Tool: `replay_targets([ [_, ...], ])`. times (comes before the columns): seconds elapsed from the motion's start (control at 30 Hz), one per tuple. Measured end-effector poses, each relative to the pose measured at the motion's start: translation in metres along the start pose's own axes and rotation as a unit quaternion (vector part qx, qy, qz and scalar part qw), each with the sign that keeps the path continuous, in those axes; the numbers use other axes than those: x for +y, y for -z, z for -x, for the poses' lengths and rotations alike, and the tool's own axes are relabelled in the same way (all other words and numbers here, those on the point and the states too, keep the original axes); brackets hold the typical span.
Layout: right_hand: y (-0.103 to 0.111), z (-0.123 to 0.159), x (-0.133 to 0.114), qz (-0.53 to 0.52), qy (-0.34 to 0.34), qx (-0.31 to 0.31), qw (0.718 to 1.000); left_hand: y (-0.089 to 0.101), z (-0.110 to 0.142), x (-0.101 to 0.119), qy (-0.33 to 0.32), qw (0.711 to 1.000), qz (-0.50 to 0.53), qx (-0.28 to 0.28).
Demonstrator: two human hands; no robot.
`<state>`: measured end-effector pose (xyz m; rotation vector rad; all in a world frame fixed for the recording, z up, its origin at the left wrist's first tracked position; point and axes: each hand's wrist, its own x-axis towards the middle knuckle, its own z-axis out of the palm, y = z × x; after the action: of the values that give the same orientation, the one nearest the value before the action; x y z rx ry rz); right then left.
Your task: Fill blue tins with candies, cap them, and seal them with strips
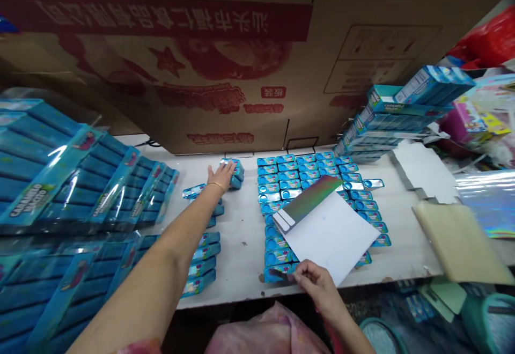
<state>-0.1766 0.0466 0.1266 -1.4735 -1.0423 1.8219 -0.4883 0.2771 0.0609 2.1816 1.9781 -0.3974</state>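
Observation:
My left hand (220,176) reaches forward with fingers stretched and apart, touching a small stack of blue candy boxes (236,176). A gold bangle circles that wrist. Near the table's front edge, my right hand (314,280) is closed in a pinch on a thin dark blade-like tool (280,274); its exact kind is unclear. Just above that hand, a white sheet (332,236) with a shiny rainbow strip lies tilted over rows of small blue boxes (278,242), hiding some of them. Beside my left forearm runs another column of blue boxes (204,267).
Large clear-wrapped stacks of blue packs (76,171) fill the left side. A big cardboard carton (241,75) stands along the back. More blue packs (396,112) are piled back right, near white card (424,169) and a beige pad (458,241).

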Motion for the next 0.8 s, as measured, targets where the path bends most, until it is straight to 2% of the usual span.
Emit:
replay_targets([
  [0.1, -0.005, 0.0, 0.001, -0.001, 0.006, -0.005, 1.0, 0.006, 0.013, -0.02, 0.094, 0.995, 0.014, 0.016],
  [0.2, -0.01, 0.003, 0.003, 0.009, 0.013, -0.015, 1.0, 0.013, 0.031, -0.015, 0.17, 0.98, 0.058, 0.082],
  [0.27, -0.013, 0.005, 0.002, 0.014, 0.016, -0.015, 1.0, 0.015, 0.05, 0.005, 0.152, 0.976, 0.093, 0.122],
  [0.33, -0.016, 0.007, -0.003, 0.016, 0.015, -0.015, 1.0, 0.011, 0.077, 0.036, 0.067, 0.961, 0.22, 0.153],
  [0.37, -0.018, 0.008, -0.006, 0.016, 0.011, -0.017, 1.0, 0.007, 0.095, 0.054, 0.011, 0.937, 0.32, 0.141],
  [0.4, -0.019, 0.009, -0.01, 0.015, 0.005, -0.021, 1.0, 0.002, 0.114, 0.071, -0.024, 0.895, 0.431, 0.113],
  [0.43, -0.021, 0.009, -0.013, 0.012, 0.001, -0.023, 1.0, -0.003, 0.134, 0.088, -0.037, 0.836, 0.543, 0.066],
  [0.5, -0.022, 0.009, -0.016, -0.004, -0.007, -0.02, 1.0, -0.011, 0.176, 0.114, 0.011, 0.678, 0.733, -0.05],
  [0.53, -0.022, 0.007, -0.016, -0.016, -0.011, -0.012, 1.0, -0.014, 0.195, 0.124, 0.037, 0.598, 0.795, -0.091],
  [0.57, -0.022, 0.006, -0.014, -0.028, -0.018, -0.004, 0.999, -0.015, 0.211, 0.131, 0.066, 0.531, 0.837, -0.113],
  [0.6, -0.021, 0.004, -0.011, -0.041, -0.025, 0.004, 0.999, -0.015, 0.225, 0.136, 0.09, 0.481, 0.863, -0.121],
  [0.63, -0.021, 0.002, -0.007, -0.052, -0.034, 0.012, 0.998, -0.016, 0.235, 0.14, 0.11, 0.452, 0.877, -0.119],
  [0.67, -0.02, 0.0, -0.003, -0.062, -0.043, 0.018, 0.997, -0.016, 0.242, 0.142, 0.13, 0.441, 0.881, -0.113],
  [0.7, -0.021, -0.002, 0.002, -0.069, -0.049, 0.024, 0.996, -0.017, 0.247, 0.145, 0.15, 0.441, 0.879, -0.105],
  [0.8, -0.024, -0.006, 0.015, -0.062, -0.059, 0.049, 0.995, -0.025, 0.252, 0.152, 0.205, 0.466, 0.857, -0.074],
])
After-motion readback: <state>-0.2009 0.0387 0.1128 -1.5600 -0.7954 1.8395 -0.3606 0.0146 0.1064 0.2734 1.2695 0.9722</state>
